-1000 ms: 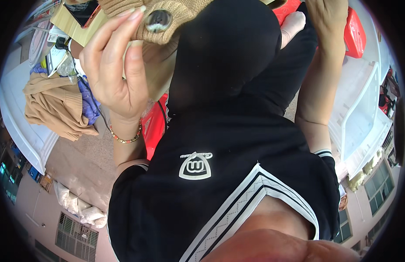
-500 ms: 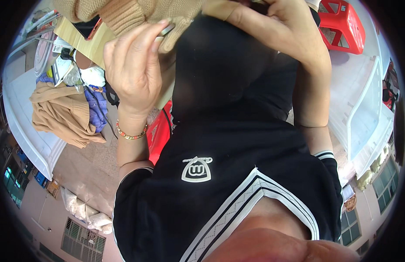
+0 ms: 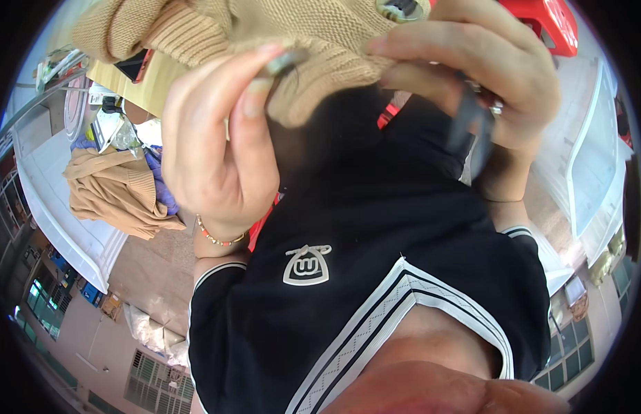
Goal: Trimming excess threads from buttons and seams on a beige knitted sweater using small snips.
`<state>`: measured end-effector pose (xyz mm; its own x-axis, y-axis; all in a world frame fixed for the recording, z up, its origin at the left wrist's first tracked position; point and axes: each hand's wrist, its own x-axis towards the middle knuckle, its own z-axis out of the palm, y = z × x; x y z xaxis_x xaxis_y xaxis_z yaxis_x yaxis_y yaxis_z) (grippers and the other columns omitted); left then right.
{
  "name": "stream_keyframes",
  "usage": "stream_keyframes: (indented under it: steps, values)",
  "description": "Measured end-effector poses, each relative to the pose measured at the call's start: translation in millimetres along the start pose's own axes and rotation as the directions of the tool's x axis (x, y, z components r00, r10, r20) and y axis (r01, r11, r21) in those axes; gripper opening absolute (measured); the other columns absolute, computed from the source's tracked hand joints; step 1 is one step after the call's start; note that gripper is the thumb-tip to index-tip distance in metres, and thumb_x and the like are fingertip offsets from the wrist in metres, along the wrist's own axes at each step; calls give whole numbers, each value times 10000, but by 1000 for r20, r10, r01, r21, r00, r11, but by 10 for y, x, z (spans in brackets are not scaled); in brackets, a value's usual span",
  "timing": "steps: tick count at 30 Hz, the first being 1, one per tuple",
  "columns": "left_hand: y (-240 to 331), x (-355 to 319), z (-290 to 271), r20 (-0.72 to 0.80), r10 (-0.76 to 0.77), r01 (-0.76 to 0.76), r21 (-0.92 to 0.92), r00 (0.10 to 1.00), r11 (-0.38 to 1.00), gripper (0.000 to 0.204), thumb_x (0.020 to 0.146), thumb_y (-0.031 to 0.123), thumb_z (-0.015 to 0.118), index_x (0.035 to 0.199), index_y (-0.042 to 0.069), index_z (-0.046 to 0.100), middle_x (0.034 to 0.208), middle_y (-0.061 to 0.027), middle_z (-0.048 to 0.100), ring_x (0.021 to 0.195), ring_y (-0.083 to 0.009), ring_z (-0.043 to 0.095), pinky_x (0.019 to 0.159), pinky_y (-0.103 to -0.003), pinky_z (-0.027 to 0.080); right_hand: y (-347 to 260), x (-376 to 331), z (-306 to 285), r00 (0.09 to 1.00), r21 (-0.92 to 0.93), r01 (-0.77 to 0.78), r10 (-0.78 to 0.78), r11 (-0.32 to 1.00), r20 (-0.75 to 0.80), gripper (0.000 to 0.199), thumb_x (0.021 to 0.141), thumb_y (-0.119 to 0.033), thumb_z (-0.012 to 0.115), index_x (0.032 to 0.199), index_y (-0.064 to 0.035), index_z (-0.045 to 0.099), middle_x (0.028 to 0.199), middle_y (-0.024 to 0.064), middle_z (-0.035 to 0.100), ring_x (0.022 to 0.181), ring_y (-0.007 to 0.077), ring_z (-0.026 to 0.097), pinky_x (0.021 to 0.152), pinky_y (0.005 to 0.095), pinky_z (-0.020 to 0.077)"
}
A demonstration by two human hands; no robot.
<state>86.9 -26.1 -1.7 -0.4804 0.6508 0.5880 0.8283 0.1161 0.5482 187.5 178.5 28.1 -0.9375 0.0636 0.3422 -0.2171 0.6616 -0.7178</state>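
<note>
A tan knitted garment lies across the top of the view, its ribbed edge reaching down between my hands. My left hand is closed in a pinch on a small, shiny grey disc like a button, beside the ribbed edge. My right hand is curled at the garment's right side, fingertips at the knit. From its palm hangs a dark two-pronged tool like thread snips, smeared by motion. What lies between its fingertips is too blurred to make out.
A round container with dark contents sits at the top. A phone lies on the wooden table. Another tan knit lies at left, over a white bin. A red stool and clear bins are at right.
My right hand has moved right and bent inward, and the dark tool now shows below it. The left hand has come slightly lower and right. More of the garment shows between them.
</note>
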Motion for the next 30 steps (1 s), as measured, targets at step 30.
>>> stream_keyframes:
  steps: [30]
  values:
    - [6,-215,-89,159,13,-9,-20,987,1000,345,912,75,595,1212,-95,592,1118,-181,633,945,-192,595,870,-296,464,-197,-71,85,977,-21,-214,214,977,15,284,722,-131,792,974,-28,710,778,38,524,637,157,548,540,265,430]
